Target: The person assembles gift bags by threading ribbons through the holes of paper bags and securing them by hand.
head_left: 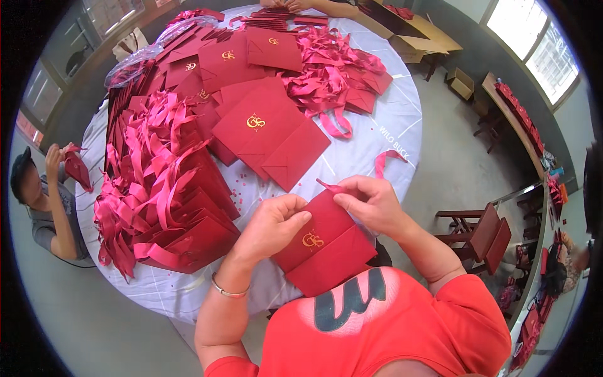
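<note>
A flat red paper gift bag with a gold emblem lies at the table's near edge, against my body. My left hand is closed on its upper left edge, thumb pressed toward the forefinger. At the upper right corner of the bag, my right hand pinches a pink ribbon. One end of the ribbon pokes out left of my fingertips. A length of similar ribbon rises behind my right hand; whether it is the same piece is hidden.
Flat red bags lie stacked ahead on the round, white-covered table. Bags with ribbon handles crowd the left; more ribboned bags lie far right. A co-worker handles a bag at left; another person's hands show at the far edge.
</note>
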Demonstrator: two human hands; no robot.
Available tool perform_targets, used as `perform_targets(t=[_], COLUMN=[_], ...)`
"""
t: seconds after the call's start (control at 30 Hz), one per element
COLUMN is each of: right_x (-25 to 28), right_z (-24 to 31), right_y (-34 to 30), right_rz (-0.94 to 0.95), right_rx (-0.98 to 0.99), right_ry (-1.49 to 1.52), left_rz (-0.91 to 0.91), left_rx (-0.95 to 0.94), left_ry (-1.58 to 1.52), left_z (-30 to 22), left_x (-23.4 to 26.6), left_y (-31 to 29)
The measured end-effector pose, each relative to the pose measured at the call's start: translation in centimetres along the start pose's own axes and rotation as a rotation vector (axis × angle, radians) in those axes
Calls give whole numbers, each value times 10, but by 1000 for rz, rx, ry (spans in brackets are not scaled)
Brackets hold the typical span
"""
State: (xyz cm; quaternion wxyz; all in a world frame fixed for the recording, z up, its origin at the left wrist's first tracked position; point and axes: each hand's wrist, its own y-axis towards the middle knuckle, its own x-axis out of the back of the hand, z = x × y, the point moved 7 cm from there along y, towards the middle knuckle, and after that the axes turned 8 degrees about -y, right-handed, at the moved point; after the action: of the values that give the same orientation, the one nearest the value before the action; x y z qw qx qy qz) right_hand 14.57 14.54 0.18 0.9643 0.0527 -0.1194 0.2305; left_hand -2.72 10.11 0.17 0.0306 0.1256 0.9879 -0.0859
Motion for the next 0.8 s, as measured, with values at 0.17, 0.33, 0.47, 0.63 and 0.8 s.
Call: perform_targets(t=[0.17, 0.33, 0.47, 0.63, 0.8], right_x=[-6, -20, -8, -5, -5], right_z=[50, 42, 16, -1, 1], right_y=[-15, -22, -15, -14, -16], right_rz=[-252, -156, -135, -26, -39], right_rx=[604, 653, 253, -36, -70], right_ry=[-581, -695, -180, 130, 166], left_rz=[-153, -33, 72, 137, 162], left_rx=[-188, -7, 120, 142, 169], left_ry=[303, -82, -284, -377, -381], left_z=[-13, 10, 11, 13, 12], left_x=[9, 3, -1, -2, -8], left_y=[-2, 3, 0, 2, 1])
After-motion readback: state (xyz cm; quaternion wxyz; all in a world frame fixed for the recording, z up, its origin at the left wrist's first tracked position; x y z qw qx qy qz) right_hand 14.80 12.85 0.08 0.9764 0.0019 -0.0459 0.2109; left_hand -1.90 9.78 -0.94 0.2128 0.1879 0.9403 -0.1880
